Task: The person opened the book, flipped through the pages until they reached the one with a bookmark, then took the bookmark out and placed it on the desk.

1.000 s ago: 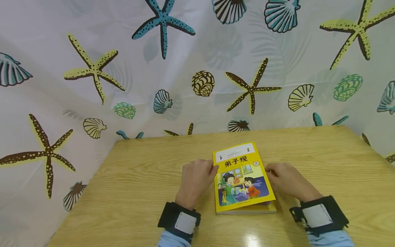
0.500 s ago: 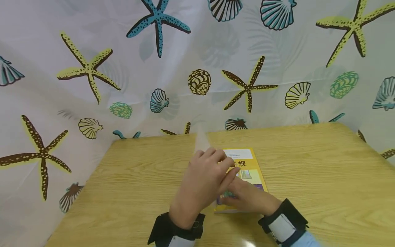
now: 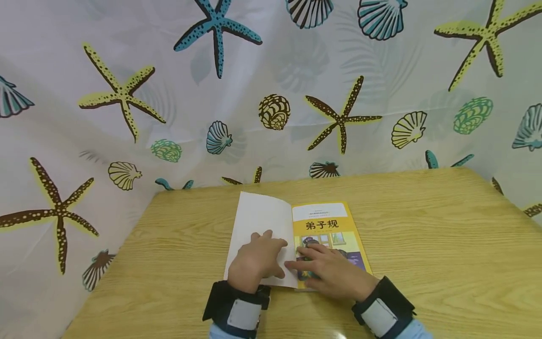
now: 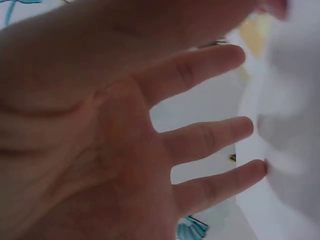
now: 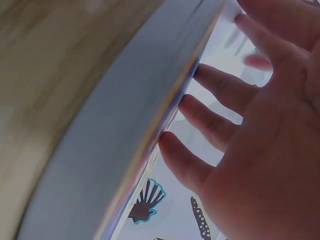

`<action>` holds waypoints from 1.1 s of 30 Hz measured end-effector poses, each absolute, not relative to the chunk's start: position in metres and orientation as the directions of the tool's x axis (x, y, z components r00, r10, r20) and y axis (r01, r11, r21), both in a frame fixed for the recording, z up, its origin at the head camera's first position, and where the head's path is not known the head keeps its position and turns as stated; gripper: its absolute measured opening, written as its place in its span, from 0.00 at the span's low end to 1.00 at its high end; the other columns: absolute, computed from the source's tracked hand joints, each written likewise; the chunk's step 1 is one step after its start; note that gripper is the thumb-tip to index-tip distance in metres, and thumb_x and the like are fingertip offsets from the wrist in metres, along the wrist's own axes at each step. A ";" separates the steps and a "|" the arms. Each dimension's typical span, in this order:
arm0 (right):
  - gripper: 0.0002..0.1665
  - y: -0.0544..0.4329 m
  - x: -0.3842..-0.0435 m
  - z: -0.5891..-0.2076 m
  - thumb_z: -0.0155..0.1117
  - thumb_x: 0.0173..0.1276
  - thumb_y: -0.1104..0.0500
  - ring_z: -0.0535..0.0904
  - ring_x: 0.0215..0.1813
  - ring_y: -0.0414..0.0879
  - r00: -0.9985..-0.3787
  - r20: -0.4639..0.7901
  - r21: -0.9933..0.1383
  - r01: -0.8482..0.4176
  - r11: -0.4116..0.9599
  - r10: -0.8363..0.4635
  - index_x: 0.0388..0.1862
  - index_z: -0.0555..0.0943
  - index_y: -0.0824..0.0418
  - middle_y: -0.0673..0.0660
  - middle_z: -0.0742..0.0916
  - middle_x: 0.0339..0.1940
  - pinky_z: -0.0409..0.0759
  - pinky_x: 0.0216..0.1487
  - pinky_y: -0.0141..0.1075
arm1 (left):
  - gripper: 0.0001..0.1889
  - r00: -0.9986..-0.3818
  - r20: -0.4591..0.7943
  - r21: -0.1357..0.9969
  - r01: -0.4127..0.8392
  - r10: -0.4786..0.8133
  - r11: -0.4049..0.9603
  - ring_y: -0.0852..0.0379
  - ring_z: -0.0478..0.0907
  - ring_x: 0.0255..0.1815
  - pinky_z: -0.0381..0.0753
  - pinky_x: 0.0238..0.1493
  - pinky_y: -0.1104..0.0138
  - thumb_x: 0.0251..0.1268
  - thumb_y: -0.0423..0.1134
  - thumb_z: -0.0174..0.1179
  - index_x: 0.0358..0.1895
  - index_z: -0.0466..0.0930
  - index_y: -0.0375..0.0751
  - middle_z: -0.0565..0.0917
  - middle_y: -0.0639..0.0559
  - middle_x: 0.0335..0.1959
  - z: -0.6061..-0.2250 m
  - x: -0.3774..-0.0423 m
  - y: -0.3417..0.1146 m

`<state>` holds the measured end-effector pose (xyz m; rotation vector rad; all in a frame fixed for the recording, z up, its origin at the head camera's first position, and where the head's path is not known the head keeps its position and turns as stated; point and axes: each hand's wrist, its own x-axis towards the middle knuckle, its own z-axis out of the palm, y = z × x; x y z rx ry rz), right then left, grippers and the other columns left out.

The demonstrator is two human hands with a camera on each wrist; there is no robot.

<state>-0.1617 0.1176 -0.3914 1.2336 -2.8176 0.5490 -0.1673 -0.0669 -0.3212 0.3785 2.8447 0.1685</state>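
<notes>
A book (image 3: 326,212) lies spread on the table, its front cover turned over to the left so the white inner side (image 3: 262,212) faces up. On the right is a yellow page with black characters and a coloured drawing. My left hand (image 3: 256,259) is over the white side, fingers spread; in the left wrist view some fingertips (image 4: 257,167) touch or nearly touch it. My right hand (image 3: 334,270) rests on the yellow page near the fold, its fingers extended. In the right wrist view, fingertips (image 5: 167,140) press the page above the book's thick edge (image 5: 100,130).
The wooden table (image 3: 182,235) extends around the book on all sides. Behind and left of it hangs a white cloth (image 3: 254,61) printed with starfish and shells. Both wrists wear black straps, such as the right wristband (image 3: 385,308).
The front cover, lying closed with its lower right corner lifted one second ago, has swung over to the left. Both hands crossed over the book mid-turn, then came down on the two sides.
</notes>
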 end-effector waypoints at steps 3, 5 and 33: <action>0.26 0.118 -0.162 -0.391 0.68 0.68 0.62 0.70 0.70 0.66 -0.695 0.147 -0.310 -0.708 0.635 -0.704 0.65 0.82 0.48 0.64 0.79 0.68 0.71 0.59 0.69 | 0.40 -0.925 -0.300 0.129 0.202 0.232 0.971 0.42 0.70 0.58 0.81 0.47 0.49 0.44 0.40 0.83 0.67 0.79 0.54 0.73 0.45 0.66 -0.332 -0.175 -0.069; 0.26 0.118 -0.162 -0.390 0.68 0.68 0.61 0.69 0.71 0.66 -0.710 0.125 -0.324 -0.690 0.648 -0.693 0.65 0.82 0.48 0.63 0.78 0.69 0.71 0.60 0.69 | 0.45 -0.919 -0.330 0.119 0.185 0.215 0.976 0.41 0.68 0.61 0.81 0.48 0.49 0.41 0.40 0.85 0.69 0.76 0.56 0.70 0.44 0.69 -0.337 -0.179 -0.070; 0.41 0.203 -0.183 -0.391 0.68 0.69 0.51 0.62 0.68 0.82 -0.948 -0.059 -0.422 -0.261 0.868 -0.314 0.70 0.69 0.77 0.80 0.67 0.72 0.68 0.58 0.73 | 0.56 -0.910 -0.354 0.177 0.163 0.217 0.971 0.40 0.67 0.65 0.79 0.56 0.48 0.37 0.39 0.86 0.77 0.66 0.54 0.66 0.43 0.73 -0.358 -0.189 -0.071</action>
